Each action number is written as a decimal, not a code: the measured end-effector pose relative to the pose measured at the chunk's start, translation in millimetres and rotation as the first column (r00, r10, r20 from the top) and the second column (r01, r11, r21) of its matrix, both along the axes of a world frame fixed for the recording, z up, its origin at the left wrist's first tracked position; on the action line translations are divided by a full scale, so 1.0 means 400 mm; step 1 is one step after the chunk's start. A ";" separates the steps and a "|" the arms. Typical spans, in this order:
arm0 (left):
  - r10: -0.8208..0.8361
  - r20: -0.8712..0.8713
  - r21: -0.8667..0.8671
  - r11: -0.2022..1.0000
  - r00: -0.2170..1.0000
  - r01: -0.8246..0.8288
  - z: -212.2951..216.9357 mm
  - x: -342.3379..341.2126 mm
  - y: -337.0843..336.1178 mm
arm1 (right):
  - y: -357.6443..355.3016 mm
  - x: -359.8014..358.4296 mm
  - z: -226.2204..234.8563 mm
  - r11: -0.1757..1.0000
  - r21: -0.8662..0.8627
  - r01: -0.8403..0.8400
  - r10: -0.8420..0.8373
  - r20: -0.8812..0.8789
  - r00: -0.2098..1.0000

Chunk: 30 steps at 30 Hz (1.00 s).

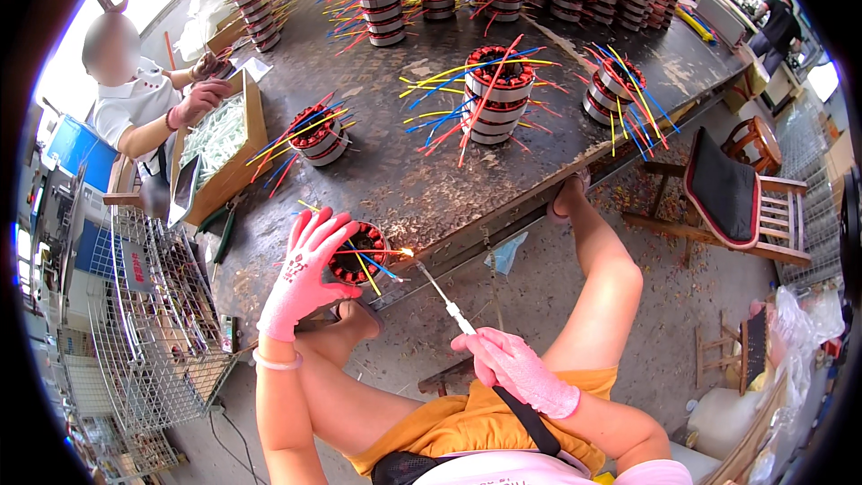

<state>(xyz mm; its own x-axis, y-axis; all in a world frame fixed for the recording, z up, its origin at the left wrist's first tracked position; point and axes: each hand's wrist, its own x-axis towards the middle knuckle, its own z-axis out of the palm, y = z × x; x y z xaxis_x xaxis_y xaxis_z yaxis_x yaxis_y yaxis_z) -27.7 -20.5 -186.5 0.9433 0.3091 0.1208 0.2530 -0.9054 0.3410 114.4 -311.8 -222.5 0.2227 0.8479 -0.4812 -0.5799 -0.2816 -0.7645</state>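
Beyond both hands spreads the dark workbench [431,180]. At its near edge the left hand [303,274] rests spread on a wound coil [359,251]; the right hand [521,368], closed around a thin torch [444,301], should keep its flame [407,252] on the wire tips only.

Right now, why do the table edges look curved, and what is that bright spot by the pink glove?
Head view: the fisheye lens bends the workbench edge and leaves black corners; the spot is a small flame at the torch tip beside the motor stator; daylight blows out the upper left; the co-worker's face is blurred.
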 end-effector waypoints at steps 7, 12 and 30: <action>-0.008 0.008 -0.001 1.000 1.000 0.008 -0.007 -0.002 0.005 | -0.003 0.003 -0.015 1.000 0.004 -0.018 0.018 0.018 1.000; -0.009 0.000 0.004 1.000 1.000 0.009 -0.004 0.000 0.003 | -0.001 0.006 0.003 1.000 -0.014 -0.021 0.021 0.020 1.000; -0.019 -0.009 -0.002 1.000 1.000 0.019 -0.003 -0.001 0.006 | -0.004 0.006 -0.008 0.999 0.029 -0.036 0.036 -0.014 0.999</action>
